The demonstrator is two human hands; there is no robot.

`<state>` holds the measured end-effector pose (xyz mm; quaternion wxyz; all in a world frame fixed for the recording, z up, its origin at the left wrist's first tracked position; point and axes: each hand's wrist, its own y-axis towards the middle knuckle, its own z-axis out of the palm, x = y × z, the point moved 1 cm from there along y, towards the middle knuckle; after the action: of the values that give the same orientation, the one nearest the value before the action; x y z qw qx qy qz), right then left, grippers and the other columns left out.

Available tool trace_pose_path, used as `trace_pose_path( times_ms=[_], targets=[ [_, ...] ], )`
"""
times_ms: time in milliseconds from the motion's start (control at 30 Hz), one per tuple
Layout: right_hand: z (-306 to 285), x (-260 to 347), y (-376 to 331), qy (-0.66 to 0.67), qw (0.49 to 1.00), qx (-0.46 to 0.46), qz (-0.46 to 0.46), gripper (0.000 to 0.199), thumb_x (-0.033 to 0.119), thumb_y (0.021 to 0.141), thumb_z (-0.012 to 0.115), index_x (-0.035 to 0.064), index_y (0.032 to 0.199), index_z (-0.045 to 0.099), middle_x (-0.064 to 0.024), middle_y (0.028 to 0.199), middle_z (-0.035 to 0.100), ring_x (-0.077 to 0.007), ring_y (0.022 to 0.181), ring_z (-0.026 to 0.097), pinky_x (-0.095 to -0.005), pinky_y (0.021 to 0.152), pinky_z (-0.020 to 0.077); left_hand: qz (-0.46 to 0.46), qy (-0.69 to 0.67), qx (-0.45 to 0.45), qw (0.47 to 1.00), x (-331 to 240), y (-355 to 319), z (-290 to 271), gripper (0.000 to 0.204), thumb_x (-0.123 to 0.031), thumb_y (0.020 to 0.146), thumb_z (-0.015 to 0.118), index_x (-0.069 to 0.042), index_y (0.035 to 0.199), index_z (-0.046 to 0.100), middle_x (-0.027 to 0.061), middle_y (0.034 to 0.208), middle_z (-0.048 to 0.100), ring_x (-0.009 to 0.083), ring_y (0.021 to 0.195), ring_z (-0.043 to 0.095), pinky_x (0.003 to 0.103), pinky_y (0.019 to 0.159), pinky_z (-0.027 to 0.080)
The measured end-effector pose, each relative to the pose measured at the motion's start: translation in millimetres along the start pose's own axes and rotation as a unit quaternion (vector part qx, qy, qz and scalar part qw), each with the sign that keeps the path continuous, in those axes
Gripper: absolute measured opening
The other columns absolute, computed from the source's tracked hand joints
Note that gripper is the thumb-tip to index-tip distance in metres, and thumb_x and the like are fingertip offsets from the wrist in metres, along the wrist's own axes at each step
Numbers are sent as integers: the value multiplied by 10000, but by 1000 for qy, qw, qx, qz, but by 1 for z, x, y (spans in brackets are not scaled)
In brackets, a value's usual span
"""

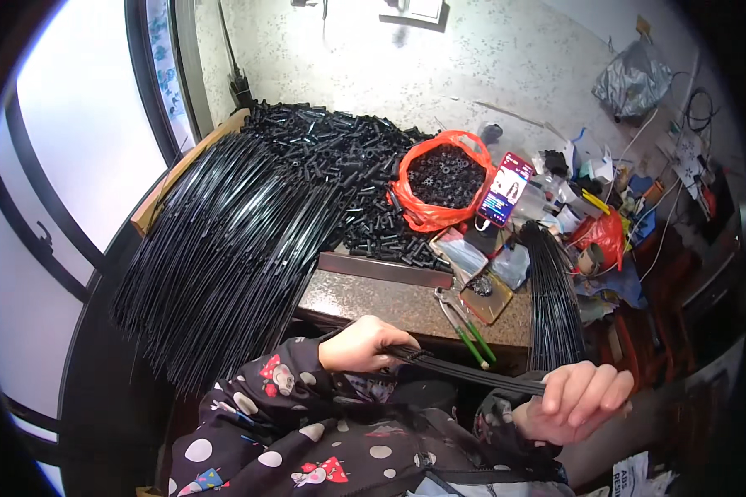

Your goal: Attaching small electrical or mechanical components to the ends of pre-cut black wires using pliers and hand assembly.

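Close in front of my body, a bundle of long, thin black strips (472, 375) stretches between my hands with a slight sag. My left hand (360, 344) is closed around its left end. The right hand (578, 403), fingers curled, grips the other end, lower and farther right. A large heap of similar black strips (224, 257) fans over the left side of the table and hangs past its front edge. Another bunch of strips (551, 290) hangs at the right edge, above my right hand. Green-handled pliers (464, 327) lie on the table beyond the held bundle.
Short black tubular parts (331, 149) are piled at the back, behind a low metal strip (385, 270). A red plastic bag (431, 217) holds small black pieces. A lit phone (506, 190) stands beside it. Clutter with another red bag (605, 236) fills the right.
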<state>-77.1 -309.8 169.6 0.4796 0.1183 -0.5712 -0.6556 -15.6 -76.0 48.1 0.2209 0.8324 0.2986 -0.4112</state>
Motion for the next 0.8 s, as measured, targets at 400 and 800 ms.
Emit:
trace_pose_path(
  times_ms=[400,800],
  targets=[
    [-32,-190,-94,225,796,-330,455,502,424,935,324,10,1194,442,-127,1174,522,-253,1084,501,-395,945,389,155,-515,-505,675,-3,34,-17,326,-309,953,359,-65,758,449,28,696,465,127,665,445,290,719,400],
    [-54,-127,-1,-142,958,-231,90,283,277,941,403,15,1018,477,-63,686,496,-160,575,500,-320,587,460,144,-251,-155,945,-62,7,-10,442,-298,867,476,99,1047,553,220,1018,597,300,942,589,380,892,416]
  ],
)
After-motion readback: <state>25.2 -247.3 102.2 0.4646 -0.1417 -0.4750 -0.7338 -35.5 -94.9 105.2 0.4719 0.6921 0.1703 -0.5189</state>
